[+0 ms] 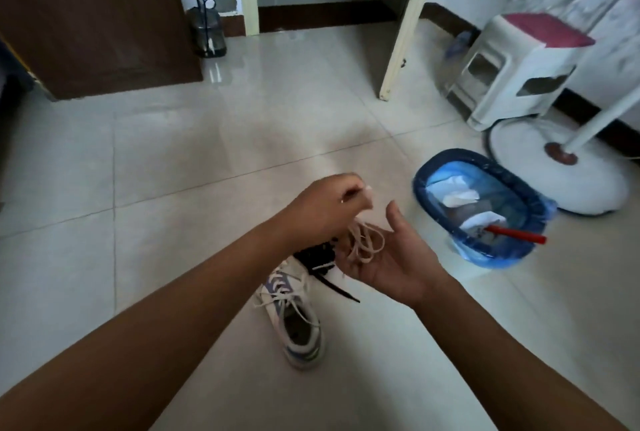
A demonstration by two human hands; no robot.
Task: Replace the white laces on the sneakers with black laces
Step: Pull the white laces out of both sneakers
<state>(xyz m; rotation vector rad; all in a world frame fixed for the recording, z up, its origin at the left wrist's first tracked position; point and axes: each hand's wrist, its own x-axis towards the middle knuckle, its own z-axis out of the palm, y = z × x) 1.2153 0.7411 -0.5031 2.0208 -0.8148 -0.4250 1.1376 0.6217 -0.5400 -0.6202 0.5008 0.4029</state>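
**White lace coiled between both hands**

Sneaker [298, 319] on the floor [173, 153], still white-laced, is the landmark. Left hand [325, 209], above it, fingers curled, pinches the end of the white lace [363, 243]. Right hand [388, 257], just right of that, palm up and wide, carries the loops. Black lace [322, 257] lies at the sneaker's toe. Bin [481, 212] sits well right.

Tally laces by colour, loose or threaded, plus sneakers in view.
White laces: 2, a loose white lace coiled on the open right hand and pinched by the left hand, and a threaded white lace.
Black laces: 1, the black lace.
Sneakers: 1 clear, the sneaker.
Total: 4
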